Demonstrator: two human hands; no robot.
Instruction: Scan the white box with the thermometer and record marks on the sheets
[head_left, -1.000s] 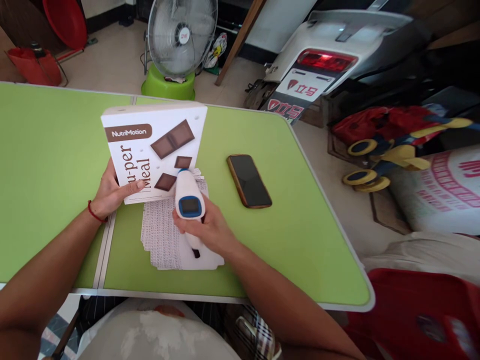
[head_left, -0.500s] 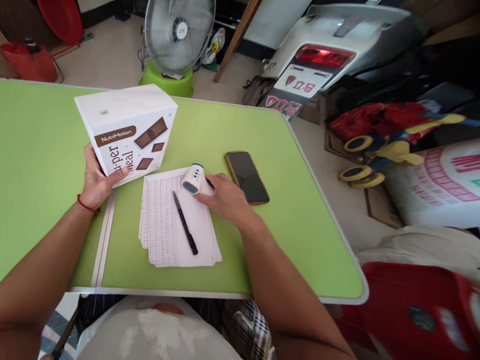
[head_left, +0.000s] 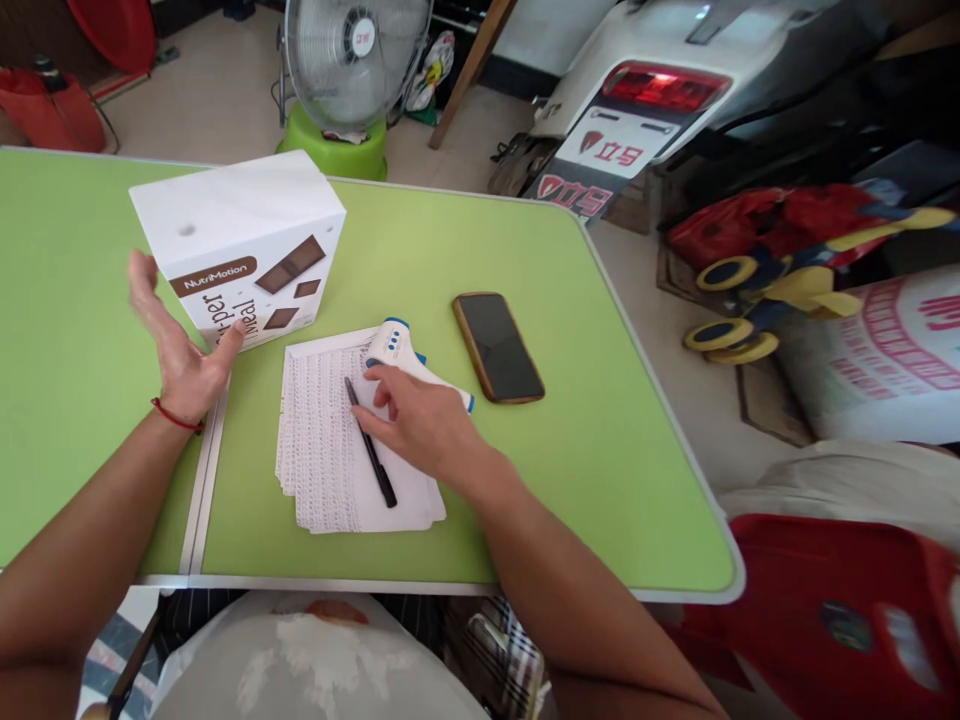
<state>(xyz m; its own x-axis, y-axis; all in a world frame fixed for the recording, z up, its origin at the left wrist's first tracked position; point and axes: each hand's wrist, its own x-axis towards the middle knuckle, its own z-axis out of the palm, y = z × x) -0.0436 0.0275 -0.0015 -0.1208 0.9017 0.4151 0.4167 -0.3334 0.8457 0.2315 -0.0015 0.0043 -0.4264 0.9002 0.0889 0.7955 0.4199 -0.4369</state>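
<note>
A white NutriMotion meal box point(head_left: 244, 250) with chocolate pictures stands on the green folding table point(head_left: 585, 300), tilted in view. My left hand point(head_left: 176, 340) is open beside the box's lower corner, its thumb tip against the front face. My right hand point(head_left: 424, 420) lies spread over a white and blue infrared thermometer point(head_left: 397, 355), which rests on its side at the edge of a stack of printed papers point(head_left: 322, 450). A black pen point(head_left: 371, 445) lies on the papers under my fingertips. A phone point(head_left: 499, 348) lies face up to the right.
A standing fan point(head_left: 352, 60) on a green base is beyond the table. To the right are a white scooter's rear point(head_left: 637, 120), a yellow and blue wheeled toy point(head_left: 750, 300), a printed sack point(head_left: 885, 370) and a red plastic crate point(head_left: 825, 590).
My left hand has let go of the box, now standing on the table. My right hand has laid the thermometer down by the papers, uncovering the pen, and its fingers have spread.
</note>
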